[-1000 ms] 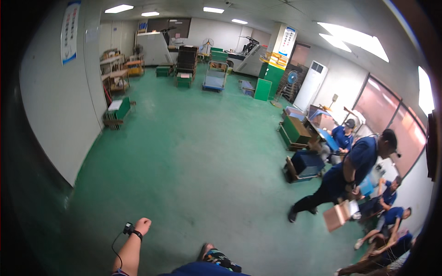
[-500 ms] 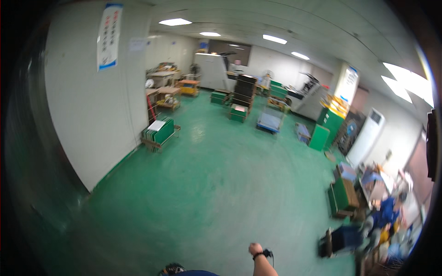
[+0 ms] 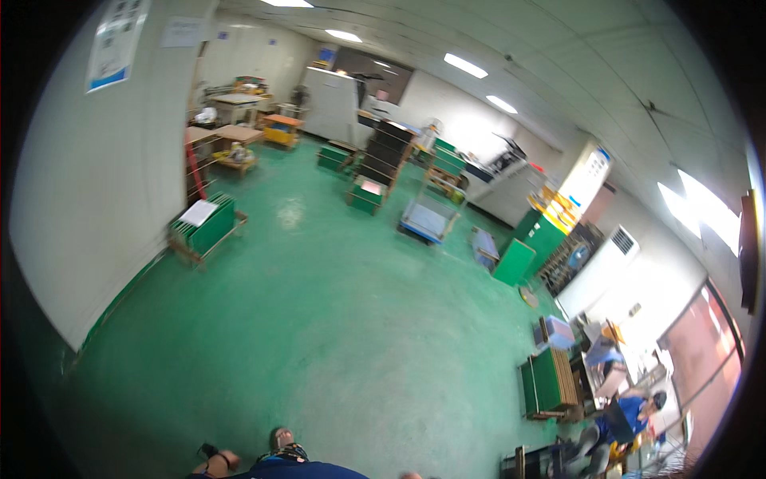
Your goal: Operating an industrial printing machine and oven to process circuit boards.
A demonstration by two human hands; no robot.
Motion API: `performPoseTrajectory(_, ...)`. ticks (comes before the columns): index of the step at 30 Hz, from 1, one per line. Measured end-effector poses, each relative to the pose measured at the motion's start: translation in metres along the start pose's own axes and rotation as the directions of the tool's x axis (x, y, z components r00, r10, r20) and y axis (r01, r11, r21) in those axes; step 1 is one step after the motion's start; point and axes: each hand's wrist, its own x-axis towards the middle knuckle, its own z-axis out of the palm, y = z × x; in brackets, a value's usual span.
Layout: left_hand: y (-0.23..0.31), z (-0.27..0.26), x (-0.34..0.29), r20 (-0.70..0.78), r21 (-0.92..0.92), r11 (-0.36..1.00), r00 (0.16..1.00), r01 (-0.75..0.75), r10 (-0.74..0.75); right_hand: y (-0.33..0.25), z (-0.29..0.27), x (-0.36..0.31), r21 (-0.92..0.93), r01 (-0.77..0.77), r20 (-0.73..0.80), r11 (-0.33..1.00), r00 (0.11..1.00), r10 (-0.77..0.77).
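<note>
My left hand (image 3: 222, 462) shows at the lower edge, blurred and small, with something dark beside it. Its fingers cannot be made out. Only a sliver of skin from my right hand (image 3: 411, 476) appears at the bottom rim, and its fingers are hidden. Between them lie my dark blue clothing (image 3: 307, 471) and a foot (image 3: 281, 439) with a dark patterned covering. Green floor (image 3: 319, 343) stretches ahead; neither hand is seen touching any object.
Left, green panels (image 3: 209, 227) stand on a rack by a wall (image 3: 88, 191). Ahead are a dark stack (image 3: 384, 152) and a blue cart (image 3: 429, 217). Green stacked boards (image 3: 550, 382) stand at right, near a seated person in blue (image 3: 626, 417).
The view has shifted right and forward, so the room's contents sit further left. My right forearm has dropped almost out of view. My left hand and a foot have appeared below.
</note>
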Motion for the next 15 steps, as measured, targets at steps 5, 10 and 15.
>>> performPoseTrajectory(5,0.01,-0.26,0.022,-0.492,0.0,0.982,0.855,0.189,-0.164,-0.045,-0.076,-0.012,0.701,-0.463,0.312,0.543,0.883,0.35)
performPoseTrajectory(10,0.102,-0.45,0.015,-0.692,-0.544,0.785,0.688,-0.296,-0.22,-0.015,-0.135,0.015,0.806,-0.537,0.398,0.249,0.803,0.443)
performPoseTrajectory(15,0.123,-0.46,0.068,-0.634,-0.476,0.853,0.755,-0.212,-0.166,0.059,-0.162,0.109,0.827,-0.467,0.329,0.313,0.854,0.403)
